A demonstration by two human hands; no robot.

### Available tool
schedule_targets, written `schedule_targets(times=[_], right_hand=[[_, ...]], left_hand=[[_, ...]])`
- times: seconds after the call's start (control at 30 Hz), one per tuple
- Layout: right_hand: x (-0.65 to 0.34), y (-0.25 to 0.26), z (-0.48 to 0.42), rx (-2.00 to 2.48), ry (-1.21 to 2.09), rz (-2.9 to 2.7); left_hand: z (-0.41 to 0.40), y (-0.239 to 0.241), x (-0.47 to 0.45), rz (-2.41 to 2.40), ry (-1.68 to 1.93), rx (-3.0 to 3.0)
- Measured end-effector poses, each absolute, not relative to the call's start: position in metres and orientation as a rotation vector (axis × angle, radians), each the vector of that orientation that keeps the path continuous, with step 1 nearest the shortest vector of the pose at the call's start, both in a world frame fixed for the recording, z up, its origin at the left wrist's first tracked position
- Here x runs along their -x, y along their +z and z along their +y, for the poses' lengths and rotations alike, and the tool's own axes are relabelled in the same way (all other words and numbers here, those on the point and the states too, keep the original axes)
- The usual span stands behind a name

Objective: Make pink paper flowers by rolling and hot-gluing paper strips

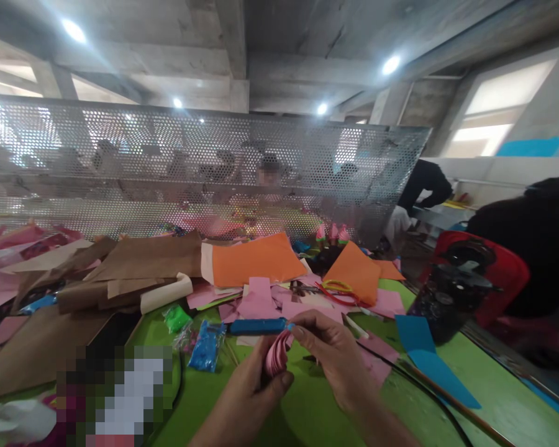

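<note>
My left hand [254, 388] pinches a small stack of folded pink paper pieces [278, 355] between thumb and fingers. My right hand [338, 363] holds a blue stick-shaped tool [257, 326] by its right end, the tool lying level and pointing left just above the pink stack. Both hands hover close together over the green table [317, 410].
Brown paper sheets [135, 267], orange sheets [256, 259], loose pink cut-outs [261, 301], a blue packet [206, 346], blue paper [428, 357] and a black cable [419, 388] litter the table. A perforated metal screen [205, 174] stands behind. Another person in black sits at the right [531, 242].
</note>
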State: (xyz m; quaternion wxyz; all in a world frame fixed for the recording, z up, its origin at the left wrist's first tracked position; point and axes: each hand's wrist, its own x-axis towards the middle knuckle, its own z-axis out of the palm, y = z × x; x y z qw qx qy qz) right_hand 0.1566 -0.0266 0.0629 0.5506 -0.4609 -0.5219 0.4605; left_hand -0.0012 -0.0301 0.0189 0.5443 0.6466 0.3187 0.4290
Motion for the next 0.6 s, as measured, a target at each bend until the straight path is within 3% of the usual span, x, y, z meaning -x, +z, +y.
schedule_targets(times=[0.33,0.6], right_hand=[[-0.164,0.059,-0.028,0.819,1.481,-1.132],[-0.154,0.062,-0.030,0.763,1.539,-0.991]], left_hand=[[-0.033,0.017,0.009,0.563,0.839,-1.185],[-0.033,0.013,0.008,0.508,0.838,-1.125]])
